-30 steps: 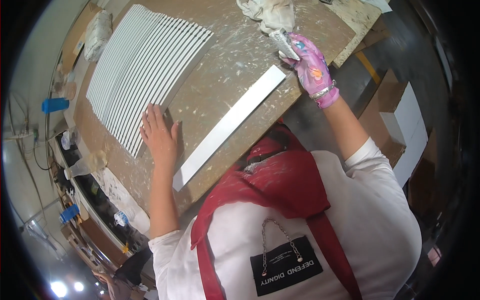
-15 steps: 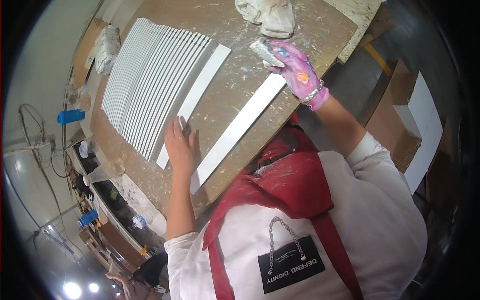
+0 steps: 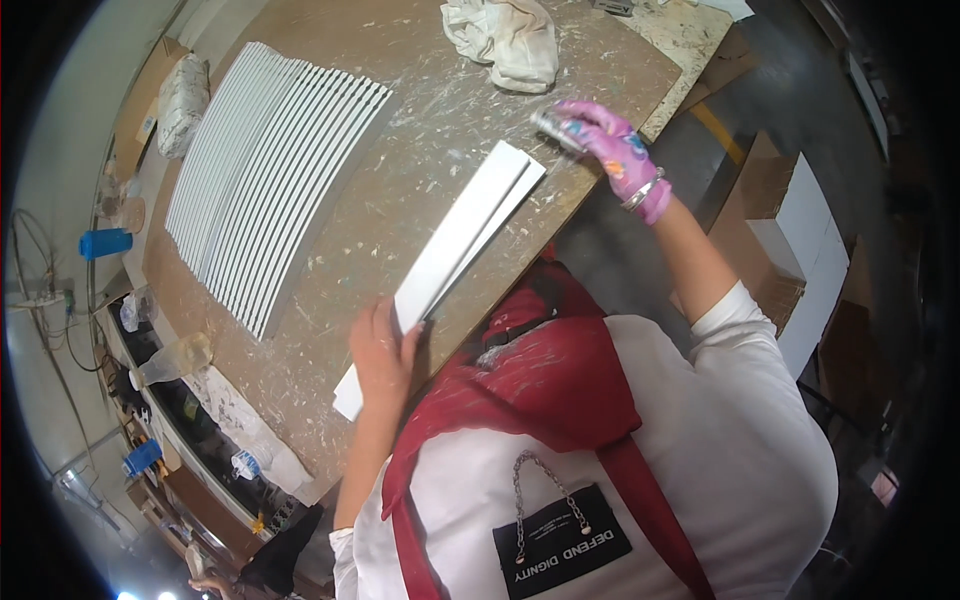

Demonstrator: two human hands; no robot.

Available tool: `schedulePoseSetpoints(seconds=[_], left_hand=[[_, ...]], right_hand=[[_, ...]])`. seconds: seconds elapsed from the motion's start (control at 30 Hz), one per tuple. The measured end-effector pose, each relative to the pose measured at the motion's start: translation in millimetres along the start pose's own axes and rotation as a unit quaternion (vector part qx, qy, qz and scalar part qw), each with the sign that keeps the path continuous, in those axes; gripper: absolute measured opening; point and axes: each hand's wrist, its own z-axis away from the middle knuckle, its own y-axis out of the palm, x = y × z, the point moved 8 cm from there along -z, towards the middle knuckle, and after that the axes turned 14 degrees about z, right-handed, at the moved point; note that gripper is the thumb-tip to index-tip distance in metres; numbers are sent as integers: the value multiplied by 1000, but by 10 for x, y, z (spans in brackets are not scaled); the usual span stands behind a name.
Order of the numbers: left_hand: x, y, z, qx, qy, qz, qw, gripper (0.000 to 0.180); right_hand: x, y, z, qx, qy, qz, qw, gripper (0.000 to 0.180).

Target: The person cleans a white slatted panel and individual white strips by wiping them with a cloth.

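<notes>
My bare left hand (image 3: pixel 382 350) grips the lower end of a long flat white strip (image 3: pixel 460 225), thumb on one edge and fingers on the other. That strip lies partly over a second white strip (image 3: pixel 508 208) near the table's front edge. In a pink flowered glove, my right hand (image 3: pixel 615 150) is closed on a small whitish-grey pad (image 3: pixel 556 130), just off the strips' upper ends. The pad's exact kind cannot be made out. Further left, many similar white strips (image 3: pixel 280 180) lie side by side in a curved row.
A crumpled white cloth (image 3: pixel 520 45) lies at the back of the brown, scuffed table (image 3: pixel 350 235). Along the left stand a wrapped white bundle (image 3: pixel 184 105), a blue container (image 3: pixel 105 243) and a clear bottle (image 3: pixel 175 360). A cardboard box (image 3: pixel 760 225) stands right of the table.
My left hand has brought a white strip from beside the row over onto the strip at the front edge. My right hand with the pad has moved slightly right and down, off that strip.
</notes>
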Motion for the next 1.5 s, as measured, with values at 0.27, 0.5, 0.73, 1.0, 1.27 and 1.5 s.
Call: schedulePoseSetpoints(seconds=[0.27,0.5,0.73,1.0,1.27,1.5], left_hand=[[42,198,24,1,-12,-23,1000,49],[26,147,53,-19,-32,-23,999,50],[-33,178,32,-49,-4,14,999,43],[277,308,205,-136,-68,130,980,42],[26,154,132,-106,-16,-31,994,50],[-108,-100,60,-66,33,23,997,31]], right_hand=[[438,348,-126,13,-109,336,935,39],[552,-7,206,170,-68,417,890,40],[1487,1786,56,270,-298,284,870,43],[1671,4466,1531,472,-648,194,565,22],[1742,4682,1076,392,-640,484,449,20],[1950,2940,249,325,-383,265,823,36]])
